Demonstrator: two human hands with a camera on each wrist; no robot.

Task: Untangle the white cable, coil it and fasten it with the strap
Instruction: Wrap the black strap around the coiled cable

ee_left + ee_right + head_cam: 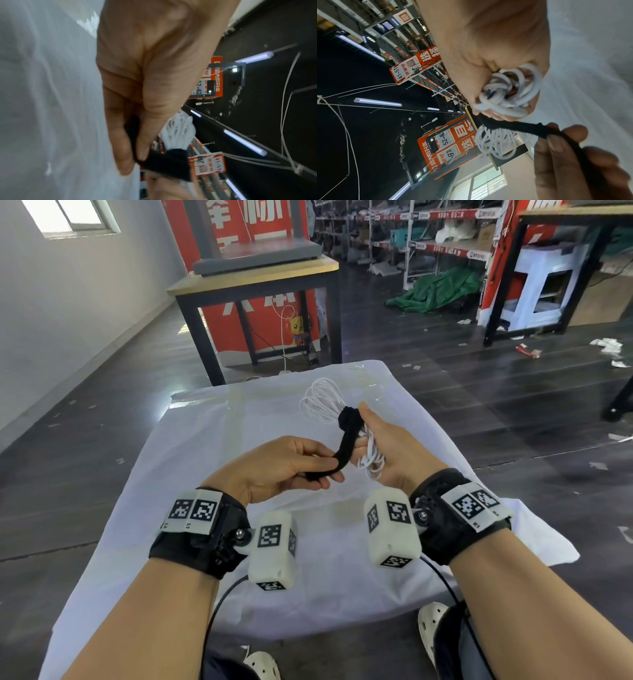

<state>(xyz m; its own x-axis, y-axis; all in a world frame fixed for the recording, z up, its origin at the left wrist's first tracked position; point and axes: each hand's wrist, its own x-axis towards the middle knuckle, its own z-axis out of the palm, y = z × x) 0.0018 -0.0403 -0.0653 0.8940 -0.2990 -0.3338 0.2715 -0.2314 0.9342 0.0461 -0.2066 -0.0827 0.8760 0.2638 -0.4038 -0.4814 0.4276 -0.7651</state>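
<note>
— Fingers [325, 465] of the left hand [274, 470] are curled round the free tail of the black strap [346, 440], thumb on top, pinching it flat. Why hold it out sideways like that?

— To keep it taut, I would judge. The far end of the strap is already wrapped round the waist of the white cable [322, 400], just beyond the right thumb, so pulling the tail away from the bundle cinches the wrap.

— And the right hand [387, 446]?

— Its fingers are closed round the coiled cable at the waist, thumb pressed beside the strap's knot-like lump. One fan of loops stands out past the fingertips; the other end of the coil bulges out below the palm, towards the wrist. Gripping at the middle stops the loops springing apart while the strap tightens.

— What is the strap made of?

— It looks like soft, matt, fuzzy fabric, a flat band that has rolled into a rope shape between the two hands. Whether it fastens by hook-and-loop I cannot tell.

— The cable?

— Thin, round, smooth and glossy white, bent into many narrow loops. From the right wrist view the loops nearest the palm look uneven, some crossing others, so the coil is bundled, not neat.

— Where is all this?

— Held in the air above a table draped in a wrinkled white cloth [205, 446], nothing resting on it beneath the fingers.

— How far along?

— Untangling and coiling seem done; fastening is under way, the tail not yet secured.
</note>
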